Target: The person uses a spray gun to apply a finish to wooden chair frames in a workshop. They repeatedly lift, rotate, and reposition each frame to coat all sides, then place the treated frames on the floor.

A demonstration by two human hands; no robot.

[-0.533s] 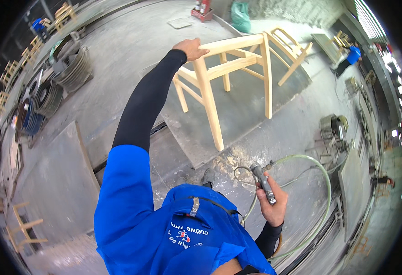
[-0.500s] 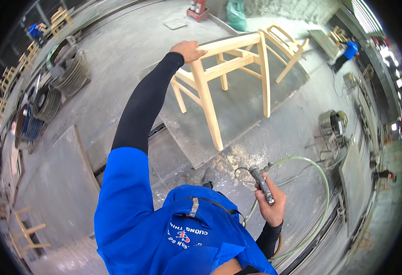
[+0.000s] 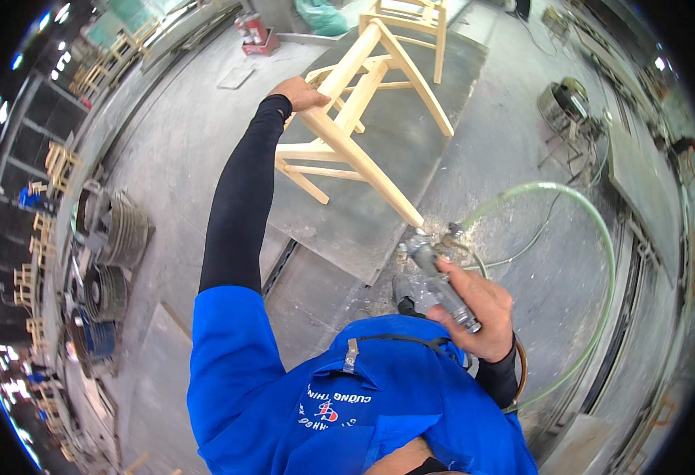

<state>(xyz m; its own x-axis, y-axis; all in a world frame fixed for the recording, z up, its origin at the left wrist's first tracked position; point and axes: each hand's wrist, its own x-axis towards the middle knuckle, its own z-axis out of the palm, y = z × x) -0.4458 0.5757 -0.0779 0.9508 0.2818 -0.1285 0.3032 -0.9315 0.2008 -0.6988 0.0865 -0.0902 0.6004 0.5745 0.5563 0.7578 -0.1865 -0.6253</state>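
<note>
A bare pale-wood chair frame (image 3: 367, 164) stands tilted on a dark flat board (image 3: 347, 229). My left hand (image 3: 301, 93) is closed around the frame's upper corner, where a rail meets a leg. In my right hand (image 3: 486, 307) is a slim grey air tool (image 3: 446, 286), gripped around its body. Its tip is right by the end of the nearest chair leg; whether they touch I cannot tell. From the tool's far end a pale green hose (image 3: 610, 269) loops out to the right.
Another wooden chair frame (image 3: 440, 47) stands behind on the board. A red crate (image 3: 261, 43) with cylinders and a green sack (image 3: 321, 16) are beyond. Round bins (image 3: 121, 229) line the left; a metal pot (image 3: 563, 103) on a stand is at right. Pale dust marks the floor.
My left hand has tilted the chair frame, swinging its near leg rightward. My right hand has raised the air tool to that leg's end. The view has shifted too.
</note>
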